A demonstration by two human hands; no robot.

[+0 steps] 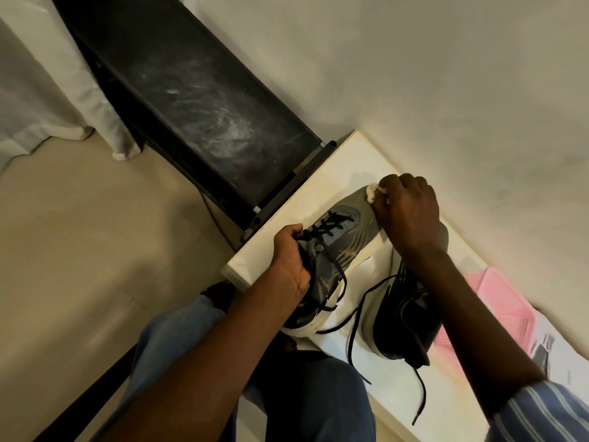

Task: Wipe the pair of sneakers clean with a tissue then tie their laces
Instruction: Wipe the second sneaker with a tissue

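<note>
No readable text, brand, number or sign anywhere in view. The sneaker (pixel 334 250) held on the white table (pixel 287 224) shows only pale stripe markings, no legible logo. Dark marks on the white item at the right edge are too blurred to read.

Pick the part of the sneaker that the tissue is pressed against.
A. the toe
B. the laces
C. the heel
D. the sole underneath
A: the right hand pinches the tissue against the toe end of the sneaker, while the left hand grips it near the laces.
</note>
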